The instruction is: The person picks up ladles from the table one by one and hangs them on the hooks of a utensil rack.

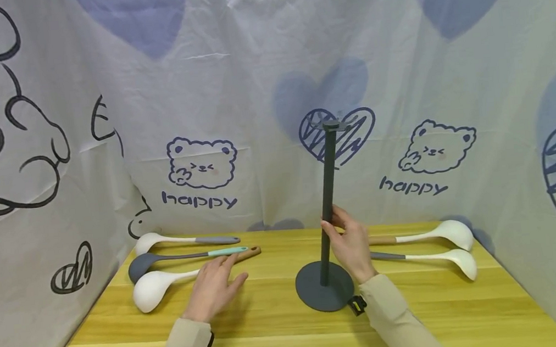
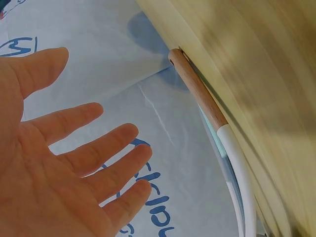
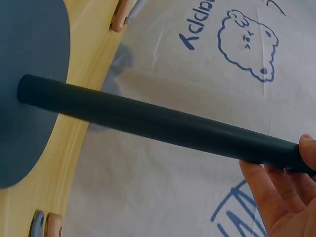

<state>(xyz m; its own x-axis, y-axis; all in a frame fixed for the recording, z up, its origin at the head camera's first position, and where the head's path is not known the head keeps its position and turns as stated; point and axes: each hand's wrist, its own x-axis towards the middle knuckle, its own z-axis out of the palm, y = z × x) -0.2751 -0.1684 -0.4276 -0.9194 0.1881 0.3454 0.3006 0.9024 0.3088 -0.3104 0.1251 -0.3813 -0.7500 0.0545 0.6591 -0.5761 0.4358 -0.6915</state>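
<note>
A dark grey stand rises from a round base, with a small hook-like rack at its top. My right hand grips its pole about midway; in the right wrist view the thumb and fingers lie on opposite sides of the pole. My left hand is spread, palm facing the ladles and holding nothing. Nearest to it is a white ladle with a wooden handle, partly hidden by the hand in the head view. Behind that lie a dark ladle with a mint handle and a white ladle with a grey handle.
On the right of the wooden table lie a white ladle with a wooden handle and another with a grey one. Patterned cloth hangs behind and at both sides. A small black device sits by my right wrist.
</note>
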